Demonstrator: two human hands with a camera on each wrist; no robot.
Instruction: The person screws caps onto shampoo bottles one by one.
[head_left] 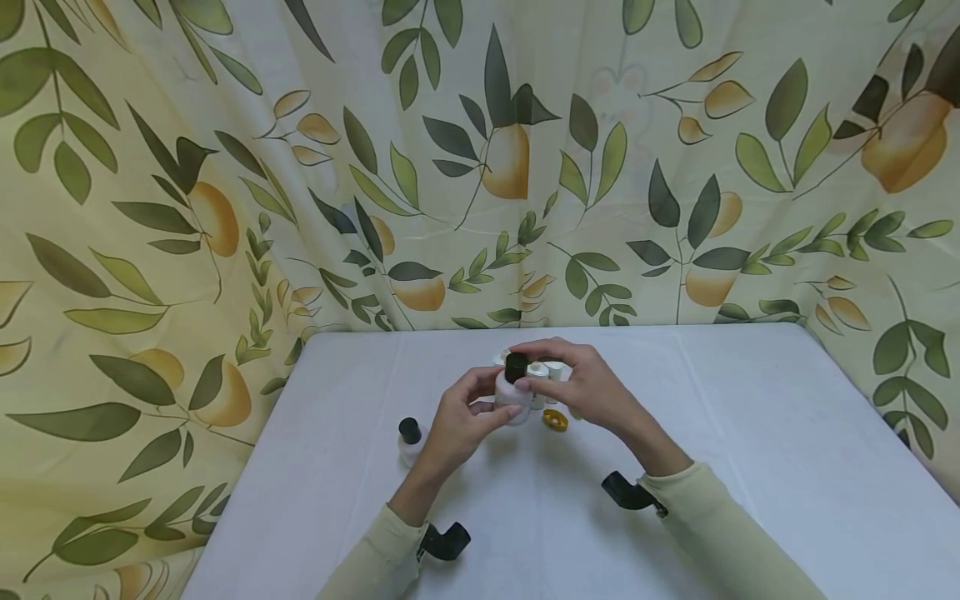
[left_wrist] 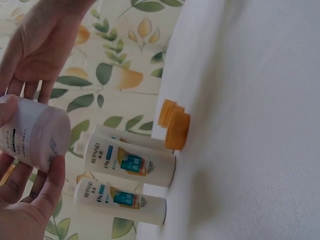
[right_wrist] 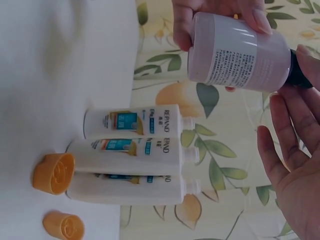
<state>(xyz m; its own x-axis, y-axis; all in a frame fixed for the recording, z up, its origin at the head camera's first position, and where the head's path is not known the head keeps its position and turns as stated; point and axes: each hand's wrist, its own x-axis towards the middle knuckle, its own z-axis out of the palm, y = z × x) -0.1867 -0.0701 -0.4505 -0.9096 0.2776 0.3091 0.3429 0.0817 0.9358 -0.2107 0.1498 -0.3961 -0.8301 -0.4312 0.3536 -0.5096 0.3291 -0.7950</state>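
Observation:
A translucent pinkish bottle [head_left: 512,403] with a black cap [head_left: 516,367] is held up above the table. My left hand [head_left: 456,423] grips its body from the left, fingers and thumb around the lower part. From the right, my right hand [head_left: 592,390] pinches the black cap, which sits on the bottle's neck. Printed text covers the bottle's label [right_wrist: 233,50] in the right wrist view. A similar bottle [head_left: 408,450] with a black cap stands beside my left forearm, partly hidden by it.
Behind the hands, three white capless bottles [right_wrist: 145,122] stand close together. Two orange caps [right_wrist: 54,174] lie on the table in front of them. The table has a white cover [head_left: 337,517]; a leaf-patterned curtain [head_left: 300,250] hangs at its back and left.

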